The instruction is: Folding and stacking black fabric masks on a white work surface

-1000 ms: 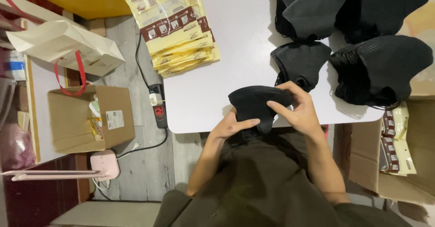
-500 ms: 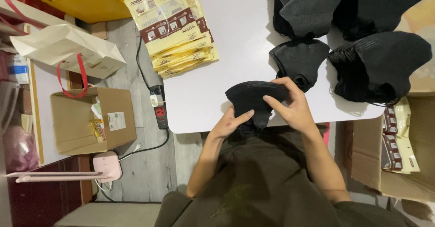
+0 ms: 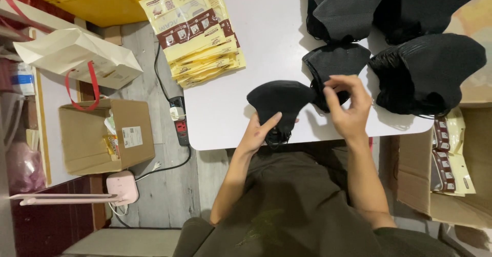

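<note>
White table (image 3: 246, 41): our left hand (image 3: 259, 131) lies flat on a black mask (image 3: 281, 99) near its front edge; right hand (image 3: 348, 108) hovers half-open, empty. Yellow packets (image 3: 197, 31), cardboard box (image 3: 105, 134) on grey floor (image 3: 164, 195).

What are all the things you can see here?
black mask stack: one, black, table front, under left hand
other mask piles: several, black, table right
small mask pile: one, black, beside right hand
flat packets: a stack, yellow and brown, table's left end
table: one, white
cardboard box: one, brown, floor left
paper bag: one, cream, red handles
power strip: one, floor
left hand: on the mask stack
right hand: fingers at the small pile
</note>
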